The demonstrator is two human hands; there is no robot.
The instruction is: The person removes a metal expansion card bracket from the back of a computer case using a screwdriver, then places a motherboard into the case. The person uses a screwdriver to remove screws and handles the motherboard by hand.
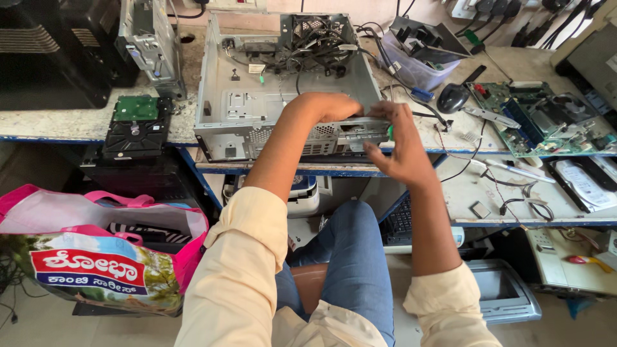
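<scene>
Cluttered workbench [77, 122], one open computer case [283, 83], two hands [402, 148]

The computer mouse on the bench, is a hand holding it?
No, the black computer mouse lies alone on the bench while both the left hand and right hand grip the open computer case.

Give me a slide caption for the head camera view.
Both hands, left and right, grip the near edge of an open desktop computer case on a cluttered workbench.
</scene>
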